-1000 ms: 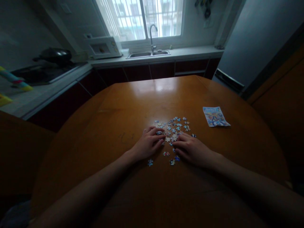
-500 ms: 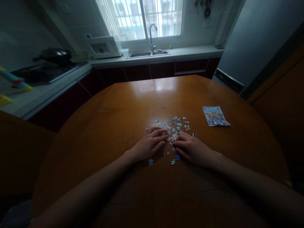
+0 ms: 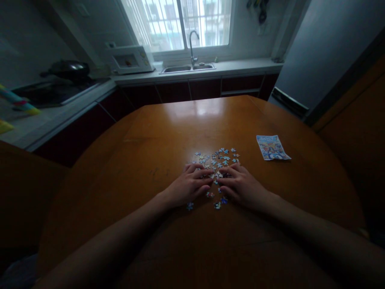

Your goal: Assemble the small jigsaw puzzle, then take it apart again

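Observation:
Several small jigsaw puzzle pieces [image 3: 219, 165] lie loose in a cluster on the wooden table [image 3: 168, 132]. From the left, my left hand [image 3: 192, 182] rests at the cluster's edge, fingers stretched out over some pieces. Opposite it, my right hand [image 3: 240, 184] lies with its fingers spread and the tips on pieces in the middle. Both hands partly cover the pieces beneath them. Nearer to me are a red-and-white puzzle piece [image 3: 210, 194], a dark-and-white one [image 3: 217, 205], a blue one [image 3: 224, 200] and a light blue one [image 3: 190, 206].
A creased picture sheet [image 3: 273, 147] lies at the right of the table. Beyond the table runs a counter with a sink [image 3: 188, 68], a faucet [image 3: 191, 46] and a microwave [image 3: 131, 60]. A pan [image 3: 68, 70] sits on the stove at left; a fridge [image 3: 333, 52] stands at right.
My right hand's fingers have spread and reached slightly forward over the pieces. My left hand has shifted down a little, fingers still outstretched. The near loose pieces look unmoved.

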### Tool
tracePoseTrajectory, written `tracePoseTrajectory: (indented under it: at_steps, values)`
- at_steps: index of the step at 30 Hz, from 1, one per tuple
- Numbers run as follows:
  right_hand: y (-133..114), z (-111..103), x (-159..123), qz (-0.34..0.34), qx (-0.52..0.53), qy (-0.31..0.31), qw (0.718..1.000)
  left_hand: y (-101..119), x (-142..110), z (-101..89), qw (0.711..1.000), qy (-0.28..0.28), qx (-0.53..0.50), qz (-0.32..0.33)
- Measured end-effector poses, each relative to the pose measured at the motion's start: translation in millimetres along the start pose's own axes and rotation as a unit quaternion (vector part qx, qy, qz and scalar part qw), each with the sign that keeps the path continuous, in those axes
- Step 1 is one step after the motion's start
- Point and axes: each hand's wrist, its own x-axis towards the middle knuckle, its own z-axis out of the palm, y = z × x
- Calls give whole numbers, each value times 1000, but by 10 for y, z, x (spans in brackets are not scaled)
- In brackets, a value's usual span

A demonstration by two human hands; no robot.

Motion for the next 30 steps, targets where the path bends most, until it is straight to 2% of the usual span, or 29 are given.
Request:
tracePoseTrajectory:
  at_steps: [7, 11, 13, 15, 17, 20, 27, 30]
  values:
    - [-17, 0, 15, 2, -3, -15, 1000, -13, -32, 3, 1000, -12, 27, 6]
    - [67, -89, 21, 18, 50, 43, 998, -31, -29, 15, 1000, 3, 28, 11]
    - [198, -154, 6, 69, 88, 101, 989, -38, -23, 24, 1000, 16, 25, 11]
    - [380, -207, -16, 160, 116, 152, 968, -50, -20, 43, 999, 32, 24, 9]
    - [571, -234, -31, 241, 122, 150, 951, -70, -20, 72, 998, 46, 29, 6]
    - [784, -235, -26, 281, 121, 139, 942, -109, -20, 109, 997, 68, 30, 5]
    - [897, -187, 0, 265, 131, 92, 951, -119, 4, 89, 997, 71, 16, 7]
    - [840, -175, -5, 255, 63, 123, 957, -79, 10, 77, 998, 66, 20, 9]
